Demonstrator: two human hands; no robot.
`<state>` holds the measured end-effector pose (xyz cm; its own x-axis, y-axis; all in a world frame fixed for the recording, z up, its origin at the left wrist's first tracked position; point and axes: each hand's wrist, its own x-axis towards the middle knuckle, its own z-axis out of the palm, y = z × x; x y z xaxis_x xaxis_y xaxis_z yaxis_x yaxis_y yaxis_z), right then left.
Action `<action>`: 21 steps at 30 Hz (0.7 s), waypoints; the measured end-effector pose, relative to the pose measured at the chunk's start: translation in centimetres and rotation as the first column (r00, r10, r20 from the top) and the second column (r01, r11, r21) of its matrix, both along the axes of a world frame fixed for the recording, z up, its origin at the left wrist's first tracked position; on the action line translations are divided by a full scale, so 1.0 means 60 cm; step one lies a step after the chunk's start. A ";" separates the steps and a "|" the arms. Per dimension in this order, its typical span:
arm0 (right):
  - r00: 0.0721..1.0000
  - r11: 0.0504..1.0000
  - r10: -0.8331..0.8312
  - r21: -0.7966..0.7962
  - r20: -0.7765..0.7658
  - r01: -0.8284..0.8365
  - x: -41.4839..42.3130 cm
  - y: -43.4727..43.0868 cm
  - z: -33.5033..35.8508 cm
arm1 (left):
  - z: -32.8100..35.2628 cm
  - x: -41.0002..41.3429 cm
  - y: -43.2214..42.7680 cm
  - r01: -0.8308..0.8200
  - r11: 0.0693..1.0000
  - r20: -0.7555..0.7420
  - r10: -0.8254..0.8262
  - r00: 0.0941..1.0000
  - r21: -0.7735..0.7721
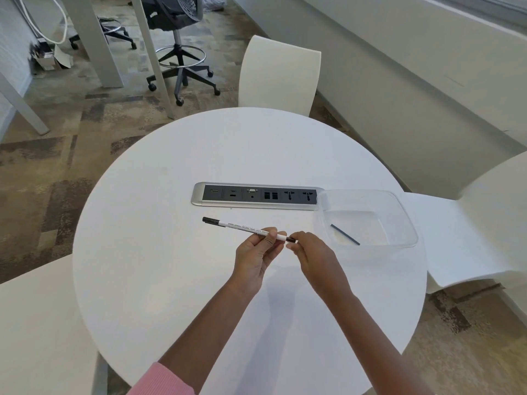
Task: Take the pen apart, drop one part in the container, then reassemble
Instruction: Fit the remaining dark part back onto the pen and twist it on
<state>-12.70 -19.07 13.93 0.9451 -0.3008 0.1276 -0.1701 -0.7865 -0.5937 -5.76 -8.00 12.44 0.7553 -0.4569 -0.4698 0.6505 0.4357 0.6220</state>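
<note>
Two hands hold the pen [245,228] at frame centre: left hand [254,258] pinches the barrel, right hand [310,253] pinches its dark end piece. Right of them, a thin dark part [345,234] lies in the clear container [399,206].

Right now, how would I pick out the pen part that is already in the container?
Find the round white table, then the clear rectangular plastic container at its right edge, beside the grey socket strip. The thin dark refill rod lies slantwise on its floor, the only thing inside.
</note>
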 end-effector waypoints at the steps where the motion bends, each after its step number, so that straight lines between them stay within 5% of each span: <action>1: 0.999 0.998 0.015 -0.060 0.038 -0.013 -0.002 0.002 0.000 | 0.001 -0.001 0.000 0.004 1.000 -0.005 -0.004 1.000 -0.004; 10: 0.993 0.997 0.005 -0.083 0.117 0.005 0.006 0.011 0.004 | 0.006 -0.007 -0.002 0.012 0.999 -0.042 -0.014 0.999 -0.032; 15: 0.994 0.974 -0.103 0.199 -0.031 0.107 0.009 0.014 0.000 | 0.004 -0.011 0.002 0.029 1.000 -0.010 -0.029 1.000 -0.007; 21: 0.953 0.813 -0.105 0.527 -0.283 0.246 0.022 0.004 0.023 | -0.001 -0.012 0.004 0.063 0.998 0.043 -0.064 0.997 0.018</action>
